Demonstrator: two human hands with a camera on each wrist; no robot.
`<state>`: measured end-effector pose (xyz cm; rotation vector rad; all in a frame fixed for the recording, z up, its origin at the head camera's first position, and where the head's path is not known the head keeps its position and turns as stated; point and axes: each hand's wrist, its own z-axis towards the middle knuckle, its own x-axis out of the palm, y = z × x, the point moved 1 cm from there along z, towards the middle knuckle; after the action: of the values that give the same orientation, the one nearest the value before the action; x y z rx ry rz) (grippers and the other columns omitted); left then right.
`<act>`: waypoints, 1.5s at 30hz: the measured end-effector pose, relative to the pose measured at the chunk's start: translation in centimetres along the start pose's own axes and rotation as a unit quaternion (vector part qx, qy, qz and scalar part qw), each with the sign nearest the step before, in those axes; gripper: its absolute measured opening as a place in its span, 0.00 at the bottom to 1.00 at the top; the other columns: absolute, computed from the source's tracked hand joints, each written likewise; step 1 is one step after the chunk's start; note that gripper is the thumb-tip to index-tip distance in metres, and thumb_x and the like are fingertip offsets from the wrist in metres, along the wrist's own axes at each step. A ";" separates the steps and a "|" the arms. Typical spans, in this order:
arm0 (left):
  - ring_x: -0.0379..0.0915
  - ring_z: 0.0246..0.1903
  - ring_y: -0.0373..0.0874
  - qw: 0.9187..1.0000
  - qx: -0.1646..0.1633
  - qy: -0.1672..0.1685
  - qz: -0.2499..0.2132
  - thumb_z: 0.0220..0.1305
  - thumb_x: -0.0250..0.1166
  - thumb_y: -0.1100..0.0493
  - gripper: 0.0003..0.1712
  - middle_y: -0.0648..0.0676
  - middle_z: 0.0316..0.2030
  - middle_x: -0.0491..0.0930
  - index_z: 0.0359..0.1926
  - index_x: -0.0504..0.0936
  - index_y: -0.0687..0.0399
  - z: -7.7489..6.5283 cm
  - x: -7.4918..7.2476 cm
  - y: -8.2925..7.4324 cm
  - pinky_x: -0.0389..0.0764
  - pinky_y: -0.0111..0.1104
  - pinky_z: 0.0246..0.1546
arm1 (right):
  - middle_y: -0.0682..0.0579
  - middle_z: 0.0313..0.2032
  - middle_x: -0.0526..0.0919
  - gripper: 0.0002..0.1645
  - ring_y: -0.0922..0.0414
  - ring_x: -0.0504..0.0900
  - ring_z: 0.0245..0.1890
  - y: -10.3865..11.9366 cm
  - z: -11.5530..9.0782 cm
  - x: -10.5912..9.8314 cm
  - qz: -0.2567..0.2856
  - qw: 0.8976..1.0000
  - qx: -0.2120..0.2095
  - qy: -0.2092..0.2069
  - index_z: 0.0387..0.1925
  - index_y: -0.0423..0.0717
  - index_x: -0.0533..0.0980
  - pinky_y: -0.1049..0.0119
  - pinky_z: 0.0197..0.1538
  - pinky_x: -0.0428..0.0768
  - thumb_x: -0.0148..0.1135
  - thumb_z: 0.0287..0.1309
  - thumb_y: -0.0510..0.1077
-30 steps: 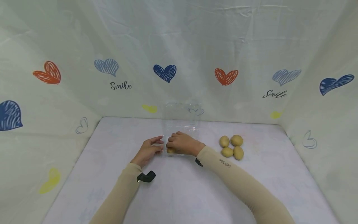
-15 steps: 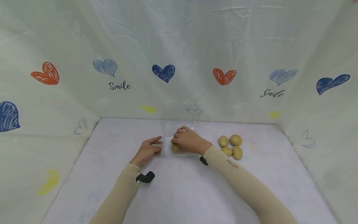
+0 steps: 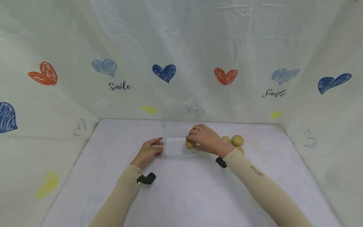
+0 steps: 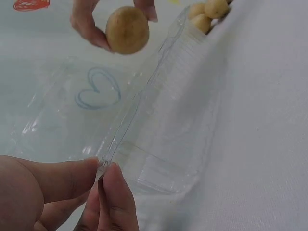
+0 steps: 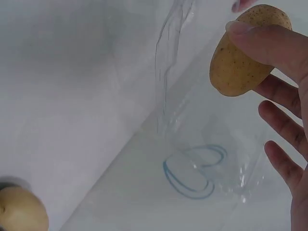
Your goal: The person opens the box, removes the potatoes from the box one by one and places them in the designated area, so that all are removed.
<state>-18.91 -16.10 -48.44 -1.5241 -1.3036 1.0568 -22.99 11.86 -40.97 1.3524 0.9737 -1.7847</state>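
A clear plastic clamshell box (image 3: 175, 147) lies on the table with its lid (image 3: 180, 113) raised against the back curtain. My left hand (image 3: 148, 152) is at its left side; in the left wrist view, thumb and finger pinch the rim (image 4: 153, 79). Between the thumb and fingers of my right hand (image 3: 208, 139) is a potato (image 5: 240, 60), yellow-brown with small dark specks. That hand holds it over the right part of the box, above the rim in the left wrist view. No potato shows inside the box.
Right of the box, several more potatoes (image 3: 237, 140) sit in a small cluster, partly hidden by the right wrist. White curtain (image 3: 136, 41) printed with hearts encloses the white table (image 3: 181, 192) at the back and sides.
My right hand has moved right and up from the box's left part with the potato in its grip, and its wrist now covers part of the cluster. The left hand has stayed at the rim.
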 end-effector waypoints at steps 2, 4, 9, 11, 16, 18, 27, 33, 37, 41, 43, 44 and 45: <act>0.77 0.38 0.39 1.000 -0.002 -0.002 0.000 0.72 0.62 0.75 0.34 0.70 0.64 0.73 0.76 0.67 0.68 0.1 0.0 0.0 0.82 0.26 0.41 | 0.55 0.48 0.86 0.27 0.51 0.81 0.55 -0.2 -0.7 -0.2 -0.005 1.000 0.001 -0.009 0.50 0.52 0.83 0.54 0.67 0.76 0.87 0.49 0.47; 0.77 0.38 0.38 1.000 -0.004 -0.003 0.000 0.72 0.62 0.75 0.34 0.70 0.64 0.73 0.76 0.68 0.67 0.1 0.0 0.1 0.82 0.26 0.41 | 0.56 0.47 0.86 0.27 0.51 0.81 0.55 -0.4 -1.5 -0.4 -0.006 1.000 0.005 -0.014 0.50 0.52 0.84 0.55 0.67 0.76 0.87 0.49 0.48; 0.77 0.37 0.38 1.000 -0.004 -0.006 0.003 0.72 0.62 0.75 0.34 0.70 0.63 0.74 0.76 0.68 0.67 0.2 0.0 0.1 0.82 0.25 0.40 | 0.55 0.47 0.87 0.29 0.51 0.81 0.54 -0.7 -3.7 -0.8 -0.005 0.999 0.016 -0.028 0.50 0.50 0.84 0.54 0.66 0.77 0.88 0.46 0.47; 0.77 0.37 0.38 1.000 -0.006 -0.007 0.003 0.72 0.62 0.75 0.33 0.69 0.62 0.74 0.76 0.68 0.67 0.3 0.0 0.1 0.82 0.25 0.40 | 0.55 0.46 0.86 0.30 0.51 0.81 0.53 -0.9 -4.6 -0.9 -0.011 0.999 0.021 -0.036 0.49 0.50 0.84 0.54 0.65 0.78 0.89 0.44 0.47; 0.78 0.38 0.37 1.000 -0.007 -0.007 0.008 0.73 0.61 0.74 0.33 0.68 0.62 0.74 0.76 0.69 0.65 0.4 -0.1 0.1 0.81 0.25 0.41 | 0.55 0.44 0.86 0.31 0.50 0.82 0.52 -1.2 -7.2 -0.9 -0.017 0.998 0.033 -0.055 0.47 0.51 0.83 0.53 0.62 0.79 0.91 0.40 0.46; 0.78 0.38 0.37 1.000 -0.006 -0.005 0.012 0.73 0.61 0.73 0.33 0.68 0.63 0.74 0.77 0.68 0.65 0.4 -0.2 0.2 0.81 0.25 0.41 | 0.55 0.43 0.86 0.31 0.50 0.82 0.51 -1.3 -8.1 -0.9 -0.017 0.997 0.038 -0.061 0.46 0.51 0.84 0.53 0.61 0.79 0.91 0.38 0.44; 0.78 0.38 0.38 1.000 -0.007 -0.003 0.014 0.74 0.61 0.73 0.33 0.69 0.64 0.73 0.77 0.68 0.65 0.3 -0.2 0.1 0.81 0.26 0.42 | 0.54 0.42 0.87 0.31 0.50 0.83 0.48 -1.1 -11.8 0.1 -0.011 0.997 0.051 -0.065 0.44 0.50 0.86 0.52 0.55 0.80 0.92 0.33 0.42; 0.78 0.39 0.39 1.000 -0.008 0.004 0.006 0.74 0.61 0.73 0.33 0.69 0.65 0.71 0.77 0.67 0.66 0.2 -0.2 0.0 0.82 0.27 0.44 | 0.51 0.44 0.88 0.33 0.47 0.83 0.51 -1.0 -14.0 1.1 -0.012 0.997 0.064 -0.052 0.45 0.46 0.86 0.49 0.60 0.80 0.92 0.33 0.42; 0.77 0.39 0.40 1.000 -0.010 0.005 0.004 0.74 0.61 0.73 0.33 0.69 0.65 0.71 0.77 0.66 0.66 0.2 -0.2 0.1 0.81 0.27 0.43 | 0.51 0.45 0.88 0.35 0.46 0.83 0.53 -0.9 -15.0 1.6 -0.013 0.996 0.073 -0.052 0.47 0.44 0.86 0.48 0.60 0.81 0.92 0.32 0.42; 0.77 0.40 0.41 1.000 -0.012 0.006 0.006 0.74 0.61 0.73 0.33 0.68 0.64 0.71 0.77 0.66 0.65 0.2 -0.3 0.0 0.81 0.28 0.43 | 0.50 0.46 0.88 0.37 0.45 0.83 0.54 -0.7 -15.8 1.9 -0.013 0.995 0.084 -0.045 0.50 0.43 0.86 0.46 0.59 0.81 0.92 0.32 0.42; 0.78 0.41 0.41 1.000 -0.013 0.007 0.006 0.74 0.61 0.73 0.33 0.68 0.64 0.71 0.78 0.66 0.65 0.2 -0.2 0.0 0.82 0.28 0.44 | 0.50 0.46 0.87 0.36 0.45 0.83 0.53 -0.6 -16.1 2.1 -0.013 0.995 0.091 -0.039 0.49 0.43 0.86 0.46 0.58 0.81 0.92 0.33 0.42; 0.78 0.41 0.42 1.000 -0.014 0.007 0.006 0.74 0.61 0.72 0.34 0.68 0.65 0.72 0.78 0.66 0.65 0.2 -0.2 0.0 0.82 0.28 0.44 | 0.50 0.45 0.87 0.36 0.46 0.83 0.53 -0.5 -16.2 2.2 -0.015 0.995 0.095 -0.037 0.49 0.43 0.86 0.47 0.58 0.82 0.92 0.32 0.42; 0.78 0.41 0.42 1.000 -0.014 0.008 0.007 0.74 0.62 0.72 0.34 0.68 0.65 0.71 0.78 0.66 0.65 0.2 -0.2 -0.1 0.82 0.28 0.44 | 0.50 0.45 0.87 0.35 0.46 0.83 0.53 -0.4 -16.3 2.3 -0.017 0.994 0.098 -0.035 0.48 0.43 0.86 0.47 0.57 0.82 0.92 0.33 0.43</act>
<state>-19.10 -16.29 -48.41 -1.5609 -1.3038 1.0380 -16.42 26.07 -46.07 1.3874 0.8047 -1.9839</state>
